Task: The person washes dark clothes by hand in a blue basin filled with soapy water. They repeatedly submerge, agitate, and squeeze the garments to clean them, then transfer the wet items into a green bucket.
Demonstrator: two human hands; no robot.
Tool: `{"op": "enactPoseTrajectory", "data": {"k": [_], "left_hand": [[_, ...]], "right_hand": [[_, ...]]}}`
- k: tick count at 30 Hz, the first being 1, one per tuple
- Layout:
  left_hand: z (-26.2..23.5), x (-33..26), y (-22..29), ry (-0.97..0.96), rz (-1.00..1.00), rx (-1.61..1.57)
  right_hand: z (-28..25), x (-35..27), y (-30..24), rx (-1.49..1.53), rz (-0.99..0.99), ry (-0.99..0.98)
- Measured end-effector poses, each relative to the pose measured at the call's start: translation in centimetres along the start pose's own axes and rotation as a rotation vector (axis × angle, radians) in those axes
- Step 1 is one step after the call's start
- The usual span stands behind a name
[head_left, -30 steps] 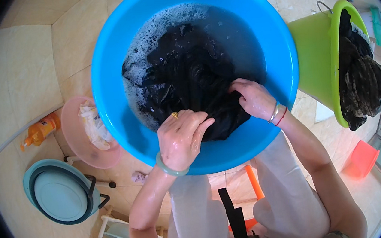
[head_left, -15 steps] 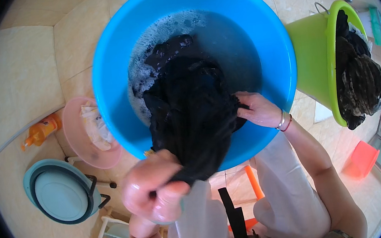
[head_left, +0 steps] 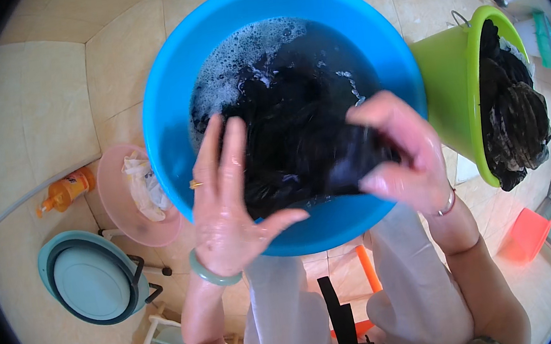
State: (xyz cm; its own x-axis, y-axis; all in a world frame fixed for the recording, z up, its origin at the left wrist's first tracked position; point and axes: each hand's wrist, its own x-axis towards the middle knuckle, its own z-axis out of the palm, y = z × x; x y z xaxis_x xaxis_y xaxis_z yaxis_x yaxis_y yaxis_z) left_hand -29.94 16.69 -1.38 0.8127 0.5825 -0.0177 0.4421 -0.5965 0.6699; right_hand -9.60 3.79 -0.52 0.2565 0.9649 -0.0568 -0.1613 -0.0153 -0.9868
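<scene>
A wet black garment (head_left: 298,136) lies bunched in soapy water inside a big blue basin (head_left: 296,243). My left hand (head_left: 221,198) is over the basin's near left side, its fingers stretched and spread beside the garment, holding nothing. A ring and a pale green bangle are on that hand and wrist. At the garment's right end, my right hand (head_left: 414,150) curves its fingers and thumb round the cloth, blurred by motion. White foam (head_left: 224,70) floats along the far left of the water.
A green bucket (head_left: 444,87) with dark clothes stands tilted at the right. To the left are a pink basin (head_left: 114,202) holding pale cloth, an orange bottle (head_left: 66,190) and a grey-blue collapsible basin (head_left: 92,282). A red-pink container (head_left: 527,234) sits at the lower right.
My left hand has let go of the garment and moved up with its fingers spread. The raised garment has dropped into the water. My right hand has shifted rightward.
</scene>
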Motion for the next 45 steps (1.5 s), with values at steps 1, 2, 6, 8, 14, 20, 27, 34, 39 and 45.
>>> {"op": "enactPoseTrajectory", "data": {"k": [1,2,6,8,14,20,27,34,39,45], "left_hand": [[0.7,0.8,0.7,-0.011,0.088,0.039],[1.0,1.5,0.8,-0.052,0.174,-0.01],[2.5,2.1,-0.3,-0.066,0.307,-0.357],[2.0,0.8,0.5,-0.012,0.082,-0.356],[0.4,-3.2,4.2,0.282,-0.132,-0.672],[-3.0,-3.4,4.5,0.283,-0.5,-0.896],[0.8,1.5,-3.0,0.353,-0.685,-1.426],[9.3,6.7,-6.7,0.243,-0.485,-1.053],[15.7,7.2,-8.4,0.097,-0.373,-0.57],[17.1,6.4,-11.2,0.061,-0.521,-0.653]], "right_hand": [[0.2,0.0,-1.0,-0.056,-0.037,-0.076],[0.3,0.0,-1.3,0.019,-0.045,-0.151],[-0.2,-0.6,-0.4,-0.017,-0.06,-0.099],[-1.3,0.2,2.0,-0.233,-0.064,-0.059],[-1.7,-2.8,14.4,-0.682,0.131,-0.067],[-0.9,-4.6,13.6,0.035,0.28,0.156],[-2.8,-1.9,6.9,-0.197,0.08,0.475],[-6.5,6.0,14.4,-0.178,0.139,0.599],[-3.4,7.1,19.3,-1.059,0.177,0.362],[-4.1,8.5,24.0,-1.318,0.459,0.142]]}}
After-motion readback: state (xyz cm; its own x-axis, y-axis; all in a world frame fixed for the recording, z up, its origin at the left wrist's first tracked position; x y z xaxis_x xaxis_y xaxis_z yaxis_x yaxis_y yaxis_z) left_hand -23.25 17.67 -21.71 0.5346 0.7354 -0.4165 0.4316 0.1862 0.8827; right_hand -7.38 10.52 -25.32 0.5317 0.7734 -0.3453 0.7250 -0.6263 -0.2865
